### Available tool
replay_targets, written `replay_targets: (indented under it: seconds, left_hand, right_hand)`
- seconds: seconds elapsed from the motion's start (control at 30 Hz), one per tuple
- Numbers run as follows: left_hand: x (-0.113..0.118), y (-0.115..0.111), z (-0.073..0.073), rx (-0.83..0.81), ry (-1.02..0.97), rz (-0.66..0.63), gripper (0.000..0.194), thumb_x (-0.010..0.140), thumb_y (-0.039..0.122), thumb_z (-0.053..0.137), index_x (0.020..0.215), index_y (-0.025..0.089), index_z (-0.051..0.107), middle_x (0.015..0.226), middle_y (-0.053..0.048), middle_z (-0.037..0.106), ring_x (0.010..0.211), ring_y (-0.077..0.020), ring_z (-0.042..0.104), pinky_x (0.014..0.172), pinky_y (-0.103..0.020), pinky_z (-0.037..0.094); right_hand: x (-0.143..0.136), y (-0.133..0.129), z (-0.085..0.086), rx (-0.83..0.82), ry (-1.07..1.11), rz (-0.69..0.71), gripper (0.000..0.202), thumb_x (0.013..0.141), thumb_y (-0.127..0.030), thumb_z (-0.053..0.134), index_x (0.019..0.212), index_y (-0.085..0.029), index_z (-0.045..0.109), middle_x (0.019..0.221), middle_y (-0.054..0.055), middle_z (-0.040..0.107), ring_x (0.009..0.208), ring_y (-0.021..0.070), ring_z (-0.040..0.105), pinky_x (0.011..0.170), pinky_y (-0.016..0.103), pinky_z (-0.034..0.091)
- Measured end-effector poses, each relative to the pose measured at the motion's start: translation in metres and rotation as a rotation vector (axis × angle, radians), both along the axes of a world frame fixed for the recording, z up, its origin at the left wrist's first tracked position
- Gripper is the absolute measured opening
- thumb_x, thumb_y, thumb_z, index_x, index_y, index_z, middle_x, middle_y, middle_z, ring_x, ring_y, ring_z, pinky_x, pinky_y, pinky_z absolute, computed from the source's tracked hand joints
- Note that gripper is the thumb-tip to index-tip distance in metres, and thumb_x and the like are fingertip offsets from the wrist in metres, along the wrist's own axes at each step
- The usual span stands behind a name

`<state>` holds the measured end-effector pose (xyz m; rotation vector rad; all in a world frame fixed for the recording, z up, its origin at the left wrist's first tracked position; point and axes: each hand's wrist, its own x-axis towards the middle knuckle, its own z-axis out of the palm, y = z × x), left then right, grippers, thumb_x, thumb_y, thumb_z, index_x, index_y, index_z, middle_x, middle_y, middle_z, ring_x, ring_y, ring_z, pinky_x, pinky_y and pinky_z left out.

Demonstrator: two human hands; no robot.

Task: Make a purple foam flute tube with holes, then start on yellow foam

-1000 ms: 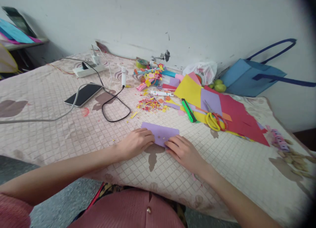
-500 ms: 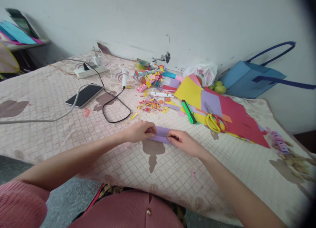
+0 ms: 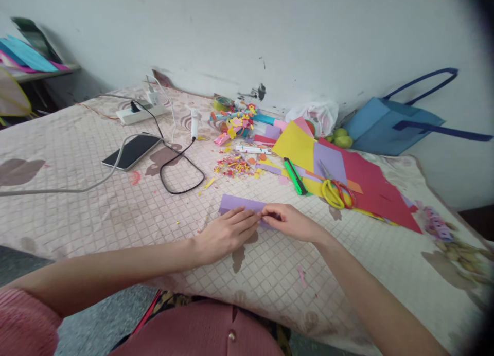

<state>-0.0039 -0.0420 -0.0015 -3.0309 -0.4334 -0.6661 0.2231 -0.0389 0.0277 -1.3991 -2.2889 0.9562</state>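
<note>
A folded strip of purple paper lies on the patterned tablecloth in front of me. My left hand rests flat on the strip's near edge, its fingers stretched out to the right. The right hand pinches the strip near its right end, thumb and forefinger pressed together. Both hands cover the lower part of the paper, and the fingertips of the two almost meet.
Beyond the hands lie paper scraps, a green utility knife, yellow-and-red scissors and coloured sheets. A glue gun with a black cord stands behind. A phone-like black tablet, power strip and blue bag sit farther out.
My left hand has let go of the strip's left part, moved down, and flattened onto its near edge. The left end of the paper now shows. The right hand stays nearly where it was.
</note>
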Motion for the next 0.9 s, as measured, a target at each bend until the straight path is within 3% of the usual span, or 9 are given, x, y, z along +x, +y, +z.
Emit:
replay_targets:
  seconds: [0.13, 0.27, 0.47, 0.7, 0.9]
  left_hand:
    - [-0.001, 0.003, -0.004, -0.042, 0.016, 0.051, 0.042, 0.093, 0.007, 0.036, 0.135, 0.009, 0.038, 0.140, -0.020, 0.044, 0.132, -0.0251, 0.041, 0.106, -0.045, 0.038]
    - [-0.002, 0.007, -0.006, -0.042, 0.018, 0.051, 0.042, 0.093, 0.007, 0.036, 0.135, 0.010, 0.038, 0.141, -0.020, 0.043, 0.132, -0.0253, 0.041, 0.106, -0.044, 0.039]
    - [0.000, 0.013, -0.006, -0.043, 0.017, 0.009, 0.040, 0.092, 0.008, 0.039, 0.132, 0.008, 0.041, 0.137, -0.018, 0.049, 0.128, -0.0271, 0.046, 0.105, -0.045, 0.041]
    - [0.001, 0.016, 0.000, -0.092, -0.036, 0.007, 0.032, 0.093, 0.009, 0.037, 0.123, 0.008, 0.049, 0.126, -0.018, 0.057, 0.114, -0.0248, 0.057, 0.094, -0.040, 0.050]
    - [0.005, 0.021, -0.001, -0.029, -0.037, -0.006, 0.030, 0.094, 0.010, 0.035, 0.118, 0.006, 0.053, 0.118, -0.017, 0.061, 0.107, -0.0253, 0.060, 0.091, -0.039, 0.052]
  right_hand:
    - [0.000, 0.013, 0.003, 0.195, -0.081, -0.010, 0.009, 0.084, -0.022, 0.056, 0.091, -0.020, 0.061, 0.091, 0.004, 0.063, 0.088, 0.0187, 0.058, 0.078, 0.034, 0.047]
    - [0.002, 0.026, 0.004, 0.295, -0.111, 0.043, 0.024, 0.079, -0.018, 0.061, 0.103, -0.021, 0.058, 0.105, 0.007, 0.060, 0.105, 0.0226, 0.054, 0.091, 0.042, 0.046]
    - [0.005, 0.034, 0.002, 0.182, -0.054, 0.146, 0.030, 0.079, -0.013, 0.056, 0.107, -0.020, 0.056, 0.106, 0.007, 0.061, 0.099, 0.0185, 0.058, 0.087, 0.036, 0.049]
    - [-0.005, 0.042, -0.007, 0.181, -0.089, -0.036, 0.013, 0.082, -0.017, 0.055, 0.094, -0.018, 0.059, 0.094, 0.006, 0.062, 0.083, 0.0156, 0.060, 0.076, 0.032, 0.049]
    - [-0.016, 0.050, -0.007, 0.160, -0.135, -0.088, 0.005, 0.078, -0.016, 0.060, 0.082, -0.017, 0.059, 0.072, 0.001, 0.061, 0.067, 0.0143, 0.056, 0.063, 0.027, 0.043]
